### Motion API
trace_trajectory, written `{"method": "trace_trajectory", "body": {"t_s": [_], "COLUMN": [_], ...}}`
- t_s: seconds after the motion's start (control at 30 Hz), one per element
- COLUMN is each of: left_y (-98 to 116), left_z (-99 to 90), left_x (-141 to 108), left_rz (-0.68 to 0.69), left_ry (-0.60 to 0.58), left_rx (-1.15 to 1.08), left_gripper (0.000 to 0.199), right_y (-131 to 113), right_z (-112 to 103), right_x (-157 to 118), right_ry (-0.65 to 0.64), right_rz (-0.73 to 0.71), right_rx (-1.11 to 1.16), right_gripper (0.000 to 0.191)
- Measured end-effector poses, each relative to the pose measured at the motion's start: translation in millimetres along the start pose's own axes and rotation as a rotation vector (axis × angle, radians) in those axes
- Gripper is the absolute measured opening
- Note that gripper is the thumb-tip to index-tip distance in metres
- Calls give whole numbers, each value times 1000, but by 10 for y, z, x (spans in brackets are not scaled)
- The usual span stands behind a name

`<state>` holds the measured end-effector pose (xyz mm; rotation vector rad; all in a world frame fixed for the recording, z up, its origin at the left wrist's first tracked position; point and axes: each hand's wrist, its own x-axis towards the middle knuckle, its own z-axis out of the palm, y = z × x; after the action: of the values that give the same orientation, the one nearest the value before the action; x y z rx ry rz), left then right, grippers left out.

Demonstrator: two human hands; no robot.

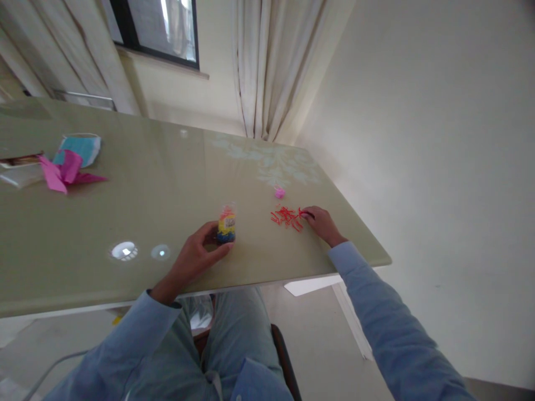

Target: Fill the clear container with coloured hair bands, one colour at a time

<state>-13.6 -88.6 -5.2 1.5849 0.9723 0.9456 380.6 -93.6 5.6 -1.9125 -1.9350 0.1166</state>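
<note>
A small clear container (226, 224) with red, yellow and blue contents stands upright on the table, held between the thumb and fingers of my left hand (199, 255). To its right lies a loose pile of thin red pieces (286, 216). My right hand (321, 224) is at the right edge of this pile, its fingertips pinched on one or more red pieces. Just beyond the pile sits a small pink item (280, 192).
A pink folded paper (67, 171), a blue face mask (81, 149) and a clear plastic packet (23, 175) lie at the table's far left. The glossy table (167, 184) has its right edge beside my right forearm, near a wall.
</note>
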Motion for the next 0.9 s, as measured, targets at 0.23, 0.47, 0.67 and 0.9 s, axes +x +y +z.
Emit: {"method": "trace_trajectory", "body": {"t_s": [0.23,0.47,0.67,0.9], "left_y": [-27,-35,-63,-82], "left_z": [1,-1,3,-6], "left_x": [0,6,9,4], "left_rz": [10,8,26,39], "left_ry": [6,2,3,2], "left_rx": [-12,5,-5,26], "left_gripper": [53,55,53,51], "right_y": [14,-110,-402,-1058], "right_z": [-33,-47,-24,9], "right_x": [-6,0,-63,-173], "right_ry": [84,65,-12,-236], "right_rz": [148,299,365,397], "right_rx": [200,586,968,1525], "right_gripper": [14,33,58,35]}}
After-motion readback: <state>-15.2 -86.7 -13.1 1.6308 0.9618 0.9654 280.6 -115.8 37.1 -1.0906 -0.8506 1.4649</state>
